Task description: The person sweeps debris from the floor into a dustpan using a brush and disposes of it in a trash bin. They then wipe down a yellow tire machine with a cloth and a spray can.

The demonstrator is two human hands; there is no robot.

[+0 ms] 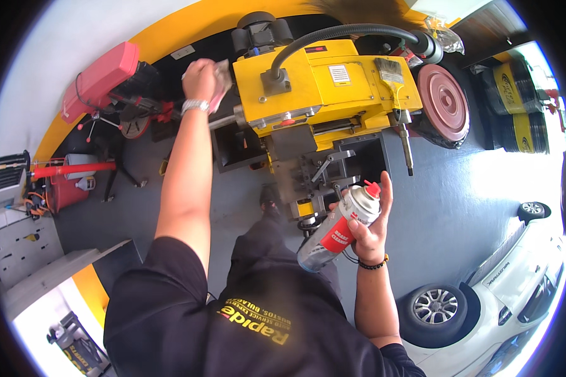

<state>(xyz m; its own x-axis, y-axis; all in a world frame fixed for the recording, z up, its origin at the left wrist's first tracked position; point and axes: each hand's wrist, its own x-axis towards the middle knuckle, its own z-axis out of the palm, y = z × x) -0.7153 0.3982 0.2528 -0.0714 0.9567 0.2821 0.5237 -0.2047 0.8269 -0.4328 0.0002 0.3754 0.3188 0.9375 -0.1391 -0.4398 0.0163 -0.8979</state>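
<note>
My left hand (pixel 199 83) reaches out to the left end of a yellow machine (pixel 333 69), closed around a pale rag (pixel 221 80). The rag is at a metal part beside the housing; whether it touches is hard to see. In front of my body, my right hand (pixel 372 237) grips an aerosol can (pixel 341 227), grey with a red label and a red nozzle. The can is tilted, its nozzle end up and away from me. A paintbrush (pixel 391 78) with a yellow handle lies on the machine's right part.
A black hose (pixel 339 30) arches over the machine. At its right stands a drum with a reddish lid (pixel 443 100), with black drums (pixel 516 107) beyond. A red machine (pixel 100 81) is at the far left. A white vehicle (pixel 509 301) stands lower right.
</note>
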